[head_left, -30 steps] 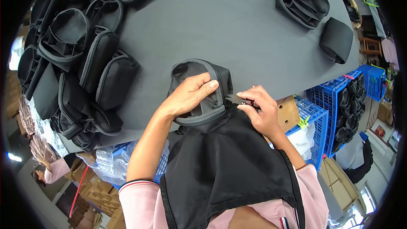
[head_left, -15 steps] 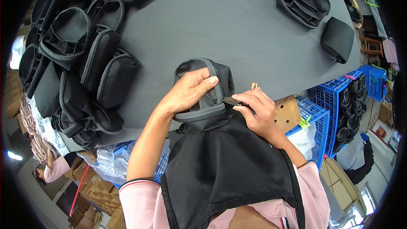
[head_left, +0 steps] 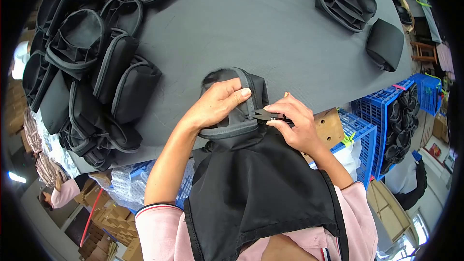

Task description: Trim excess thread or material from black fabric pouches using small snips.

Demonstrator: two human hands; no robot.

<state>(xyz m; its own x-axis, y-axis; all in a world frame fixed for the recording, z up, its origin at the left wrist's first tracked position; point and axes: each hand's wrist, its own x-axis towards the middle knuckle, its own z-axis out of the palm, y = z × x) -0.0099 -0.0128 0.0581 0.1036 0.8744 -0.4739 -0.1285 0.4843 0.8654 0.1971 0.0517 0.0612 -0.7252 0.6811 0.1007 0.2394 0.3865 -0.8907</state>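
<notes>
A black zippered pouch with grey edging lies unzipped at the near edge of the table. My left hand grips its edge, thumb on top and fingers inside the opening. In my right hand is a small pair of dark thread snips; their blades point left and stand a little apart, at the corner of the edging just right of my left thumb. Whether a thread lies between the blades is too small to tell.
Many similar black pouches are heaped on the grey table at the left. Another open pouch and a closed pouch lie at the far right. Blue crates stand beyond the right edge, bubble wrap below the left.
The snips have turned so that their blades show more plainly and spread slightly apart. My right hand has shifted a little; my left hand keeps its hold on the pouch.
</notes>
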